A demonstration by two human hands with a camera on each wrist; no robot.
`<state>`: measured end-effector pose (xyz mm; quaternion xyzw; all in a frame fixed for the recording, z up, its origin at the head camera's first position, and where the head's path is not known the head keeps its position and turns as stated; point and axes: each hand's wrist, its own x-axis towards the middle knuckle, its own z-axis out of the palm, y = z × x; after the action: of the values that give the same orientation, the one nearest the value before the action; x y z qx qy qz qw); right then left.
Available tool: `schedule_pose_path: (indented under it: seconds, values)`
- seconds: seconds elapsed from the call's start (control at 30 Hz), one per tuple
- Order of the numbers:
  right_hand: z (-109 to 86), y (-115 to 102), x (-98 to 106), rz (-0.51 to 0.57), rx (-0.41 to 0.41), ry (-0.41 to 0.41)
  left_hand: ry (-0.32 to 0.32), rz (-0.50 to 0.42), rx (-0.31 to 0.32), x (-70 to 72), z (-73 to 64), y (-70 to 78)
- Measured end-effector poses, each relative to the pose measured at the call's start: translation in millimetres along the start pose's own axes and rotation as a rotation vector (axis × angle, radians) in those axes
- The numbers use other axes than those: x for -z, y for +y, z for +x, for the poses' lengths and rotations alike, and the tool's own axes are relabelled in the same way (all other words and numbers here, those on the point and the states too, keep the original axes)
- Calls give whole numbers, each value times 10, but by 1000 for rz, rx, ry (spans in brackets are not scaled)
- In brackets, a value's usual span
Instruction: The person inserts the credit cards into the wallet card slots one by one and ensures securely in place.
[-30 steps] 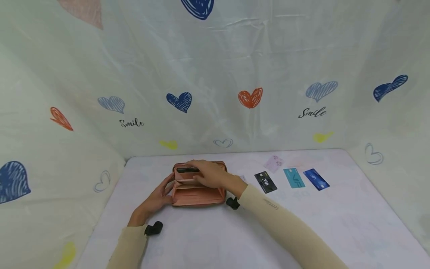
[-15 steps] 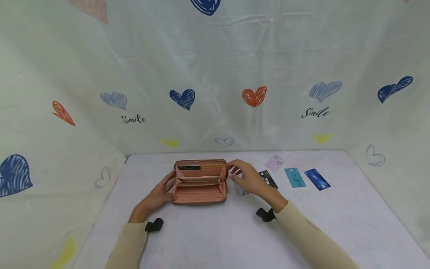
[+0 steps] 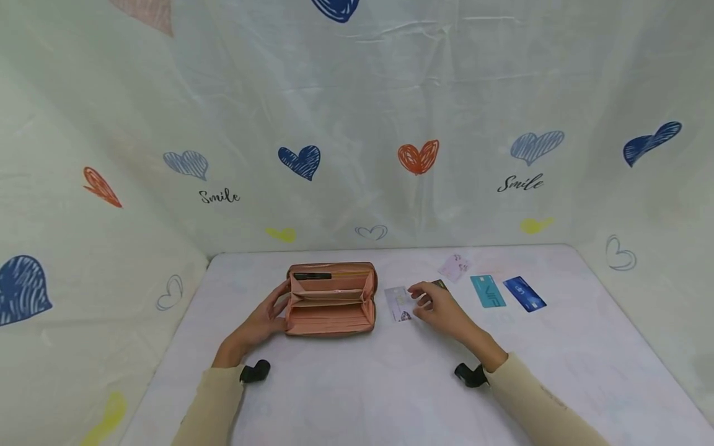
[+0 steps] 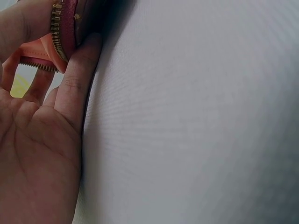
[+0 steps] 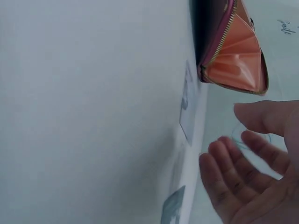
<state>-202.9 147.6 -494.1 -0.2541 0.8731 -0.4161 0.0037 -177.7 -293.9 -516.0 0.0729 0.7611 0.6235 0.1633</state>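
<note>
In the head view a pink zip wallet lies spread on the table, a dark card showing in its upper left pocket. My left hand grips the wallet's left edge; in the left wrist view its fingers lie around the brass zipper edge. My right hand hovers to the right of the wallet, thumb and fingers apart and loosely bent, holding nothing. Beside its fingertips lies a pale, whitish card. Under and behind that hand, a black card is mostly hidden.
Right of the right hand lie a teal VIP card and a blue card. A pale pink patterned card lies further back. Behind the white table hangs a curtain printed with hearts.
My right hand has left the wallet's upper pocket and moved right, over the cards, uncovering the pale card and covering most of the black one. The left hand keeps its grip on the wallet.
</note>
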Motion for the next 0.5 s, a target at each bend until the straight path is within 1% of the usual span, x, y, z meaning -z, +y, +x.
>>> schedule_pose_path:
  seconds: [0.17,0.3,0.37,0.43,0.5]
  values:
    - [-23,25,-91,-4,-167,-10,-18,-19,-35,5,6,-7]
    - [-6,5,-185,-13,-281,-11,-21,-27,-40,6,12,-4]
    - [17,-23,-231,-29,-308,-7,-14,-23,-26,3,9,8]
    - [46,-61,-274,-65,-331,-2,-7,-16,-11,1,7,19]
    - [81,-93,-314,-115,-337,5,6,-13,7,-6,1,31]
